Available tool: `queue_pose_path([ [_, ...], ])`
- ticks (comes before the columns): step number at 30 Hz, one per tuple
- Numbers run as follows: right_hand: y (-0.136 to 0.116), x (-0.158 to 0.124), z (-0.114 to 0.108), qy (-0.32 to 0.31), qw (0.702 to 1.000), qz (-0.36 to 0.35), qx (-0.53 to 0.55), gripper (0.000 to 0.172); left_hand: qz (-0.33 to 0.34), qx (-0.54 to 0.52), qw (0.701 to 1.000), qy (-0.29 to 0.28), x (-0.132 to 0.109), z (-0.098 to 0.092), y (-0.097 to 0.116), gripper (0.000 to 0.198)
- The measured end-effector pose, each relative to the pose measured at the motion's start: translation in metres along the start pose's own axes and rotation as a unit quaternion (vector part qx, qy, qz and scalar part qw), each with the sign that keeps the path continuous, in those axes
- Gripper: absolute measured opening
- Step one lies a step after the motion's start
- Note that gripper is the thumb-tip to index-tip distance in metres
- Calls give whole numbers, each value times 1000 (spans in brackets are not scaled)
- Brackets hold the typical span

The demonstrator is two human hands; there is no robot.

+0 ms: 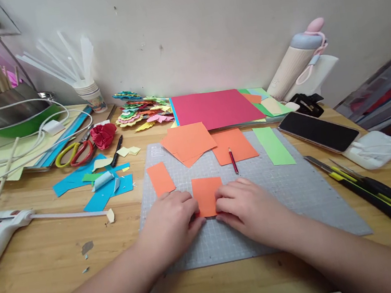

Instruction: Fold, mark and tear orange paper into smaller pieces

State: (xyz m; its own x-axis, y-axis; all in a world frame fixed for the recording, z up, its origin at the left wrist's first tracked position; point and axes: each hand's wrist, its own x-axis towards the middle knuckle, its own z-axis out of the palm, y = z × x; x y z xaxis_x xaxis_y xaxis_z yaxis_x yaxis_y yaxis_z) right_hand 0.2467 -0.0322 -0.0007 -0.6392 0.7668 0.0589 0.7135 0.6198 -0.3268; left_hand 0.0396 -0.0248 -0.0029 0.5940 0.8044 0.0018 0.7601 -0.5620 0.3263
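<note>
A small orange paper square (208, 194) lies on the grey cutting mat (307, 213) between my hands. My left hand (175, 219) pinches its near left corner, fingers on top and thumb at the near edge. At the near right corner, my right hand (246, 207) grips it the same way. Left of it rests an orange paper strip (161, 179), close to my left fingers. Beyond are overlapping orange sheets (191, 142) and another orange sheet (238, 143) with a short red pencil (233, 161) on it. A light green strip (274, 146) lies at the right.
Blue paper scraps (103, 193), scissors (76, 152) and a glue gun (0, 232) are at left. A utility knife (377, 198), black-handled scissors (381, 186) and a phone (319, 130) lie at right. Red card (215, 109) and folded paper shapes (145, 110) sit by the wall.
</note>
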Motion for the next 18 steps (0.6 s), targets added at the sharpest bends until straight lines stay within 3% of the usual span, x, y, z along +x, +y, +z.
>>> queue_pose_path([
  [7, 7, 6, 3, 24, 979, 121, 160, 22, -57, -146, 987, 27, 5, 2, -7, 21],
  [12, 11, 12, 6, 31, 979, 159, 124, 21, -91, -144, 985, 38, 13, 4, -11, 21],
  [18, 12, 15, 9, 24, 981, 157, 115, 19, -92, -152, 983, 31, 20, 4, -20, 19],
])
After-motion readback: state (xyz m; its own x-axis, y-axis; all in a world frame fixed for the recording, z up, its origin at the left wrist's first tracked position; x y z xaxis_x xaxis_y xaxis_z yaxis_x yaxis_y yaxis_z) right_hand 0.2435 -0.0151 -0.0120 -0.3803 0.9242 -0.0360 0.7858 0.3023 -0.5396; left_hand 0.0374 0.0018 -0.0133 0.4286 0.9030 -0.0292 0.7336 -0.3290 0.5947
